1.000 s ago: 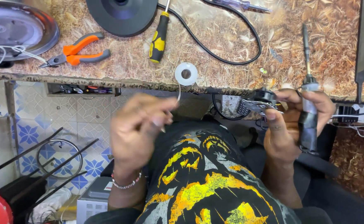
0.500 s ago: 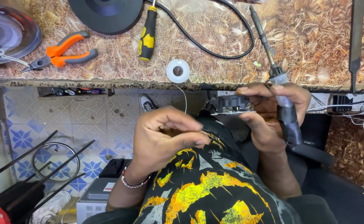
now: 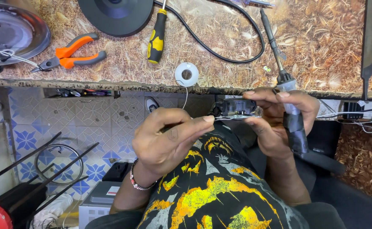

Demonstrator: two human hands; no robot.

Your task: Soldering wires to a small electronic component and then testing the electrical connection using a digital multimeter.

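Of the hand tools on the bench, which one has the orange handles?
The pliers, lying at the left near the round metal dish. The screwdriver beside them has a yellow and black handle instead.

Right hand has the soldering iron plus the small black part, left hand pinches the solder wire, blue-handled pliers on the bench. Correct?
Not quite: the head view shows the pliers on the bench have orange handles, not blue. The rest holds: right hand with soldering iron and small black part, left hand pinching solder wire.

repair workshop; worn bench [image 3: 321,51], pliers [image 3: 69,53], screwdriver [image 3: 156,38], soldering iron [image 3: 285,80]
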